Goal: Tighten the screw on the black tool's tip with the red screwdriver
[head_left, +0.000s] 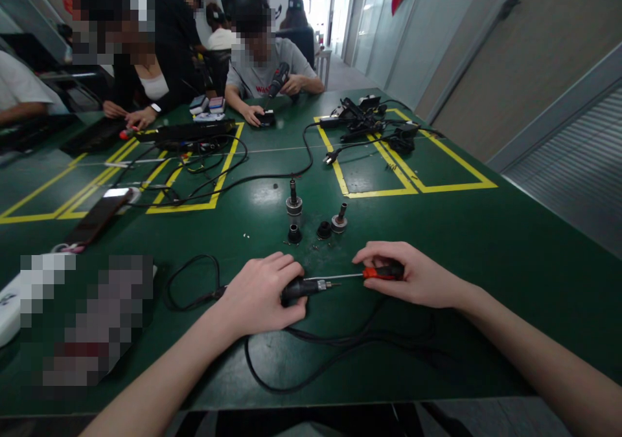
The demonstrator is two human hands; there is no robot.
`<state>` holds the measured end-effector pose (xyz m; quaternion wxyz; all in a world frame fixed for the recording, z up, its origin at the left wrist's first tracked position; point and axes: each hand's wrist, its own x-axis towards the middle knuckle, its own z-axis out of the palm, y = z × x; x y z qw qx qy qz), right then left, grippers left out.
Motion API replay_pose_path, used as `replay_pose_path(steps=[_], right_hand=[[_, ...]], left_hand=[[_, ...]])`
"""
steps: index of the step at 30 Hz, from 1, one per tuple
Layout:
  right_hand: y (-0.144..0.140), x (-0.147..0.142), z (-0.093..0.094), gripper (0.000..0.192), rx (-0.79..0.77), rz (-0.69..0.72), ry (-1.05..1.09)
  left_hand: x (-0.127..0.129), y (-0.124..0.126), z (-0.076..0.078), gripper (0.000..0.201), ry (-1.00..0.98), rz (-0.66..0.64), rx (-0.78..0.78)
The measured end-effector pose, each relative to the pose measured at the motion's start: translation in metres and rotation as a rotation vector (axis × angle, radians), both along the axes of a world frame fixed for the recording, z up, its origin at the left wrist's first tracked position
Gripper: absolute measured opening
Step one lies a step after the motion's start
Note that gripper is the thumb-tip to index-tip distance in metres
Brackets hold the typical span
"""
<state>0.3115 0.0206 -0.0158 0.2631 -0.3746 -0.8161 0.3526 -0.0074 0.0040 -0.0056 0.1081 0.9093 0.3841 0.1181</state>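
Head view: my left hand (265, 293) is wrapped over a black tool (302, 288) on the table (486, 243), its metal nose pointing to three o'clock, while my right hand (415, 278) holds the red and black handle of a screwdriver (372, 273), also at about three o'clock from it. The screwdriver's thin shaft runs back towards nine o'clock and ends beside my left fingers; I can't tell whether its tip touches the tool or passes just behind it. If I press while that tip has no firm seat, it could skid into my fingers. The tool's rounded body might also roll under a loose grip and throw the tip off. At twelve o'clock from the tool, a tall metal-collared part (293, 207) stands upright beyond a small black cap (293, 235); towards one o'clock sit a dark round piece (324, 230) and a stemmed piece (339, 220). Tiny bits (315, 248), perhaps screws, lie loose near them, so a careless knuckle could scatter those or topple the tall part. Black cable (287, 392) loops at nine and six o'clock; snagged by my forearm, it could drag the tool sideways.
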Motion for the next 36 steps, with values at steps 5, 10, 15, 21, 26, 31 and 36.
replay_pose_path(steps=[5,10,15,21,26,31,36], right_hand=[[0.0024,-0.0011,0.0005,0.025,-0.035,0.064,-0.028],[0.0015,0.0004,-0.0008,0.021,-0.029,0.043,-0.009],[-0.0002,0.0015,-0.0001,0.021,0.033,0.053,-0.034],[0.0025,-0.0013,0.001,0.025,-0.008,0.088,-0.032],[0.0011,-0.0006,-0.0008,0.02,-0.003,0.047,-0.013],[-0.0001,-0.0002,-0.0002,0.021,0.061,0.05,-0.036],[0.0014,-0.0012,0.0014,0.026,0.007,0.067,-0.052]], left_hand=[[0.0009,0.0007,0.0011,0.007,0.012,0.0,-0.012],[0.0011,0.0007,0.0015,0.007,0.006,0.006,-0.008],[0.0017,0.0002,0.0021,0.008,0.02,0.008,-0.008],[0.0012,0.0006,0.0023,0.008,0.023,0.006,-0.014],[0.0011,0.0001,0.002,0.008,0.028,0.004,-0.007],[0.0012,-0.0002,0.0022,0.009,0.021,0.006,-0.01],[0.0006,0.0,0.0012,0.008,0.016,0.006,-0.014]])
